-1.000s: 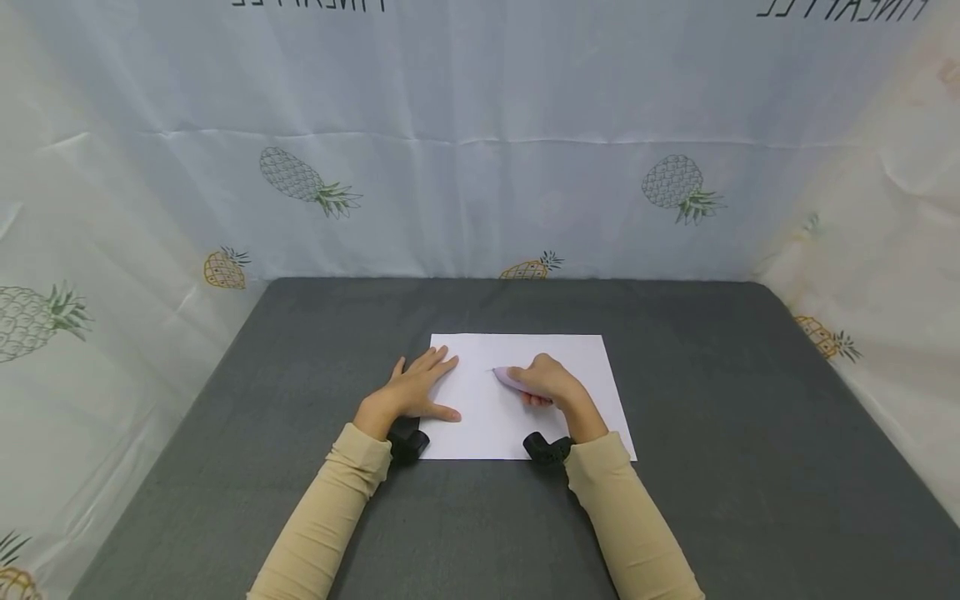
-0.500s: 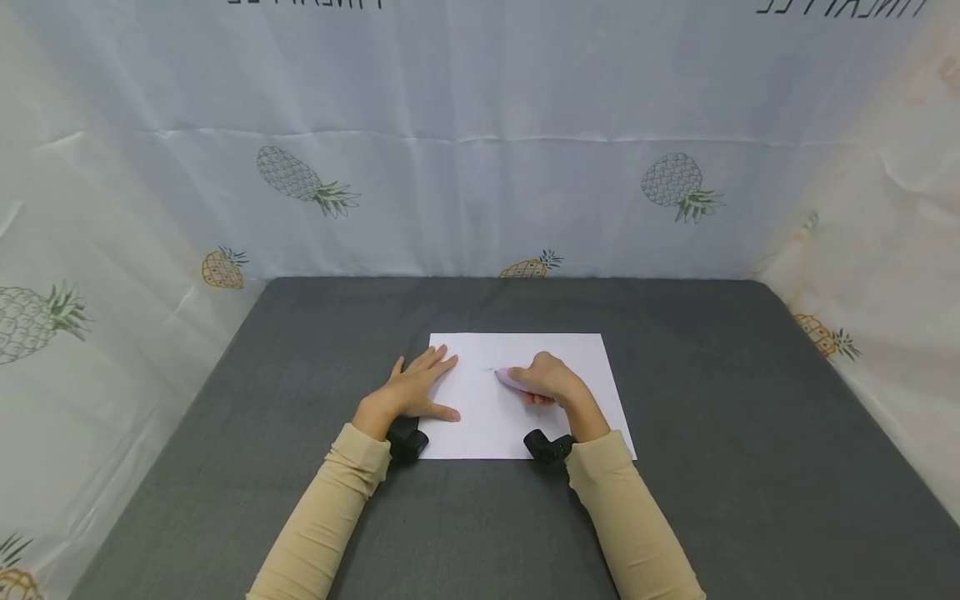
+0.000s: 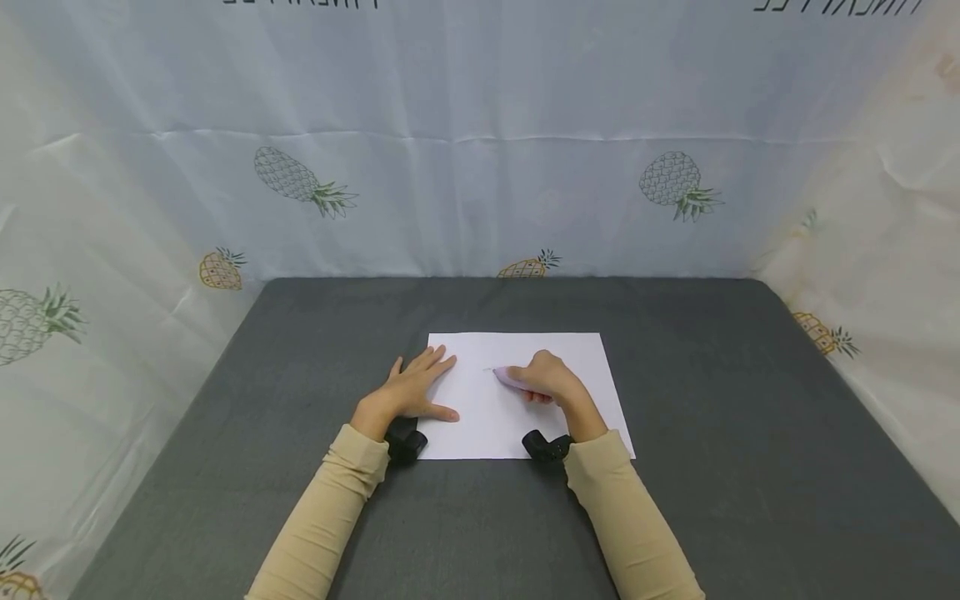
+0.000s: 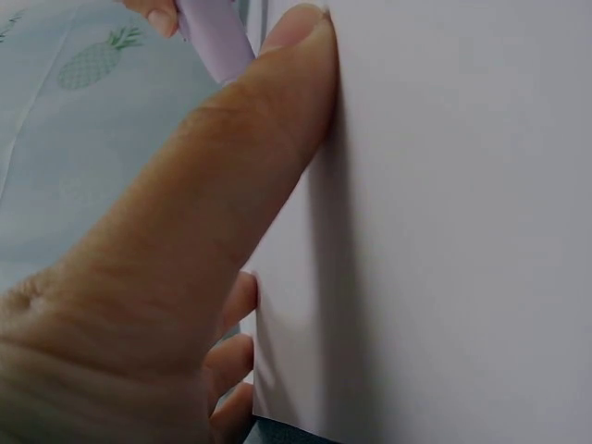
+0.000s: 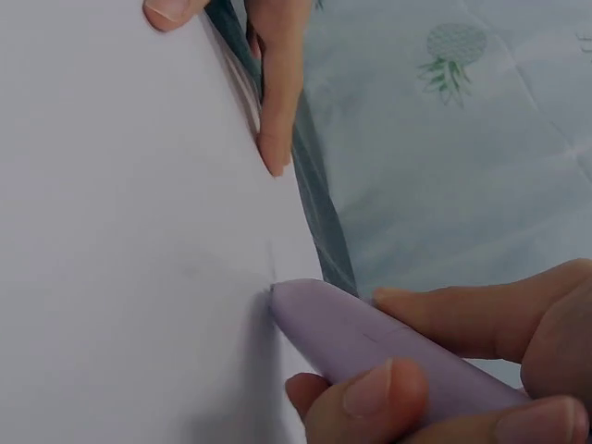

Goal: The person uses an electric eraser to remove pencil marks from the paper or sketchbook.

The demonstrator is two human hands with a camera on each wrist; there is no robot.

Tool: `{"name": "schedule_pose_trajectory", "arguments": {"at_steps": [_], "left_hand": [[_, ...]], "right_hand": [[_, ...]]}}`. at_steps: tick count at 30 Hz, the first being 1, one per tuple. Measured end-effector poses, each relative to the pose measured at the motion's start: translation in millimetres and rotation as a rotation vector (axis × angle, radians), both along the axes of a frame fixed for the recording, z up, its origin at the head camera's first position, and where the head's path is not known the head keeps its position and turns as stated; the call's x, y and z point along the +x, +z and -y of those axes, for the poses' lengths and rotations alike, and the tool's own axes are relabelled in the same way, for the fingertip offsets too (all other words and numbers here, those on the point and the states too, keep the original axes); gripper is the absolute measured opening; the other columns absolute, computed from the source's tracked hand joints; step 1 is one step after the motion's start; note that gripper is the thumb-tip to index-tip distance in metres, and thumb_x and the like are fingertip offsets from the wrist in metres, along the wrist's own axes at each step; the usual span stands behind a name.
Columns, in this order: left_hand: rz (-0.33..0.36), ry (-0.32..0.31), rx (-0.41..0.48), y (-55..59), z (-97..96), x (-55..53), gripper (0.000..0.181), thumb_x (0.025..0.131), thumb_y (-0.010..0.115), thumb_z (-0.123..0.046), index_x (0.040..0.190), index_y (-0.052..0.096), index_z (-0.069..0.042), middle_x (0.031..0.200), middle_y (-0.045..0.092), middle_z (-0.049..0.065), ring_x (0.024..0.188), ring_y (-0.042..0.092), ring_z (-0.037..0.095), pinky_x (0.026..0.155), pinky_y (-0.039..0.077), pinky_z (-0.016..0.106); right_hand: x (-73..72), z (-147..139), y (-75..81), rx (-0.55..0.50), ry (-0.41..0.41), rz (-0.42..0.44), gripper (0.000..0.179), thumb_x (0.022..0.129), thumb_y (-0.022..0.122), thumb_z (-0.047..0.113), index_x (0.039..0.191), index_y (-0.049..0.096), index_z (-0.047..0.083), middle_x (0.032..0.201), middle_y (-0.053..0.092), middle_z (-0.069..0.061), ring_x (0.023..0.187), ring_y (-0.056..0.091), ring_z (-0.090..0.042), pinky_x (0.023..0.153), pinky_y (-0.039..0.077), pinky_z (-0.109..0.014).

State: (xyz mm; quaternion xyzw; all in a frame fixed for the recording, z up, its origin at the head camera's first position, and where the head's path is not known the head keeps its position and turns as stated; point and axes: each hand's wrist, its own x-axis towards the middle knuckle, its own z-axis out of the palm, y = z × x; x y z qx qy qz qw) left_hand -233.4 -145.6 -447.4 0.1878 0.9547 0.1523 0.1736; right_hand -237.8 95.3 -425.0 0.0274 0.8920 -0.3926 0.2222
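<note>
A white sheet of paper (image 3: 480,437) lies on the dark grey table. My left hand (image 3: 411,389) rests spread on its left side, thumb and fingers pressing near the edge. My right hand (image 3: 553,379) grips a thick lavender pen-shaped tool (image 5: 370,342) that tapers to a small dark point. In the right wrist view the tool's tip meets the paper, with a short faint line (image 5: 271,252) beside it. Thumb and fingers wrap the tool, hiding its rear part. The left wrist view shows the tool (image 4: 215,37) beyond my left thumb (image 4: 277,102).
The dark grey table (image 3: 750,417) spreads around the paper on all sides. A pale curtain (image 3: 480,192) printed with pineapples hangs behind it and along both sides. A black wrist device (image 3: 405,443) sits at my left wrist, another black wrist device (image 3: 546,446) at my right.
The lavender tool's tip has shifted slightly right and then back left, and a short faint mark now shows left of it. My left hand has stayed in place on the paper.
</note>
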Motion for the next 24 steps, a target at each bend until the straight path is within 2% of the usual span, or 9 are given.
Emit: {"name": "schedule_pose_trajectory", "arguments": {"at_steps": [12, 18, 24], "left_hand": [[-0.005, -0.007, 0.006, 2.3, -0.1, -0.3, 0.099, 0.078, 0.075, -0.050, 0.155, 0.023, -0.016, 0.165, 0.011, 0.011, 0.154, 0.008, 0.034, 0.118, 0.004, 0.069], [-0.008, -0.013, 0.014, 0.4, 0.3, -0.7, 0.099, 0.078, 0.075, -0.050, 0.154, 0.023, -0.015, 0.165, 0.011, 0.011, 0.154, 0.008, 0.034, 0.118, 0.004, 0.069], [-0.007, -0.008, 0.016, -1.6, 0.8, -0.5, 0.099, 0.078, 0.075, -0.050, 0.154, 0.023, -0.015, 0.165, 0.011, 0.010, 0.154, 0.008, 0.033, 0.118, 0.004, 0.069]], "right_hand": [[-2.1, -5.4, 1.2, -0.003, 0.026, -0.027, 0.045, 0.091, 0.057, 0.032, 0.054, 0.056, 0.007, 0.041, 0.046, 0.003, 0.038, 0.035, -0.008, 0.040, 0.031, -0.020], [-2.2, -5.3, -0.1, 0.046, 0.009, -0.027, 0.048, 0.091, 0.060, 0.032, 0.051, 0.055, 0.007, 0.040, 0.045, 0.002, 0.037, 0.033, -0.009, 0.040, 0.029, -0.021], [-1.4, -2.0, -0.3, 0.016, 0.023, -0.044, 0.047, 0.092, 0.057, 0.032, 0.052, 0.056, 0.008, 0.041, 0.046, 0.003, 0.038, 0.035, -0.008, 0.039, 0.031, -0.020]]}}
